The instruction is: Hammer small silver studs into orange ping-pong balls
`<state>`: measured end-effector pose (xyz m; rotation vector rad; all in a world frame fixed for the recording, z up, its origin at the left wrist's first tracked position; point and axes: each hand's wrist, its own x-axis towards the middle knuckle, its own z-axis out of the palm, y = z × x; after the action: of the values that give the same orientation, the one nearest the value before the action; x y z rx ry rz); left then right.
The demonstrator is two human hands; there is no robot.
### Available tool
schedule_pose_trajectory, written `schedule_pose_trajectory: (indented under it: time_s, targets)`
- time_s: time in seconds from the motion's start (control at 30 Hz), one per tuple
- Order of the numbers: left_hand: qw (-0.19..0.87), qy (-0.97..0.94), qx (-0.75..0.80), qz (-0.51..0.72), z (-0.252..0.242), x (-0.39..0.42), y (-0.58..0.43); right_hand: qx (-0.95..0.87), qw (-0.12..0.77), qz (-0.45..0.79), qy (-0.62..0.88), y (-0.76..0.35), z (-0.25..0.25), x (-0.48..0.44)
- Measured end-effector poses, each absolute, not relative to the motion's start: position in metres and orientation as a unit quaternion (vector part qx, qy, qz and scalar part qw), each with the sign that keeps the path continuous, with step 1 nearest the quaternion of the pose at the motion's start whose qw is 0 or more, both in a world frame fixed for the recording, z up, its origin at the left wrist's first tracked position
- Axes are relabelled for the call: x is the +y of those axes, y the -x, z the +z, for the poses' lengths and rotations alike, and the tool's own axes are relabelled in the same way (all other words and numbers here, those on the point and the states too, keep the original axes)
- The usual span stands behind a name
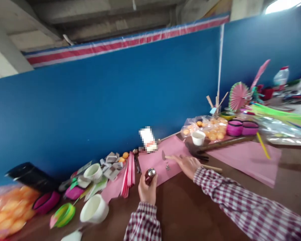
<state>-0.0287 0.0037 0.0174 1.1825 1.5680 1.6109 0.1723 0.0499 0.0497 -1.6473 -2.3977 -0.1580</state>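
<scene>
My left hand point(147, 190), at lower centre, has its fingers closed around a shiny round metal ball point(152, 172). To its right, my right hand point(189, 165) reaches in low over the table, its fingers around the thin wooden handle of a small hammer point(217, 169). The dark head of that hammer points left, and part of the handle is hidden under my hand. Between the hands, a few small silvery pieces point(167, 166) lie on a pink sheet point(150, 164). What exactly these pieces are is too small to tell.
Behind my right hand lies a larger dark-headed hammer point(223, 143) near a white cup point(198, 137) and bagged orange balls point(214, 129). On the left are white bowls point(94, 209), folded pink paper point(127, 175) and another bag of orange balls point(12, 207). A blue partition point(115, 100) bounds the table.
</scene>
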Motion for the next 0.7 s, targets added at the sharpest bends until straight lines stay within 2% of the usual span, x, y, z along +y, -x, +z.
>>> schedule_pose_trajectory:
  time_s: [0.17, 0.27, 0.53, 0.7]
  targets:
    - [0.342, -0.369, 0.547, 0.67, 0.01, 0.007, 0.03, -0.829, 0.129, -0.081, 0.538, -0.171, 0.049, 0.048]
    - [0.431, -0.307, 0.481, 0.699, 0.006, 0.01, 0.029, -0.827, 0.17, -0.114, 0.523, -0.169, 0.053, 0.042]
    - [0.509, -0.258, 0.411, 0.711, 0.017, 0.008, 0.025, -0.83, 0.287, -0.163, 0.45, -0.162, 0.058, 0.023]
    - [0.563, -0.225, 0.375, 0.701, 0.014, 0.006, 0.023, -0.856, 0.244, -0.138, 0.434, -0.158, 0.058, 0.02]
